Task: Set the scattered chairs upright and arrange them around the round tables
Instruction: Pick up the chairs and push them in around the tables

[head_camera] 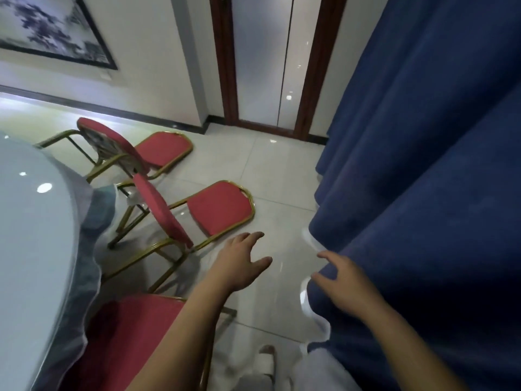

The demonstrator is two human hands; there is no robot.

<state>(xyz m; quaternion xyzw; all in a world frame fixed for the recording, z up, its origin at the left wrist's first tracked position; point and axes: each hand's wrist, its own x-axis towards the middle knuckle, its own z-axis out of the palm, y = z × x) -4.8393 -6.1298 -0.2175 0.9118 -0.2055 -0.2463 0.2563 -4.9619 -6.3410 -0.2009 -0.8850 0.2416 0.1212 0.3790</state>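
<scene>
Yr left hand (239, 261) & right hand (342, 280): fingers (251, 237) spread, empty. Grip nearest tipped chair (218, 207) by backrest frame, lift upright twd desk (33, 221).

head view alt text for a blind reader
An open left hand and right hand reach toward a tipped red chair lying on the tiled floor beside a round table. A second tipped chair lies beyond it; a blue curtain hangs on the right.

Glossy pale tiled floor (267, 170) carries two tipped-over red chairs, near chair (218, 208) and far chair (162, 148), beside cloth-draped round table (28, 221).
</scene>
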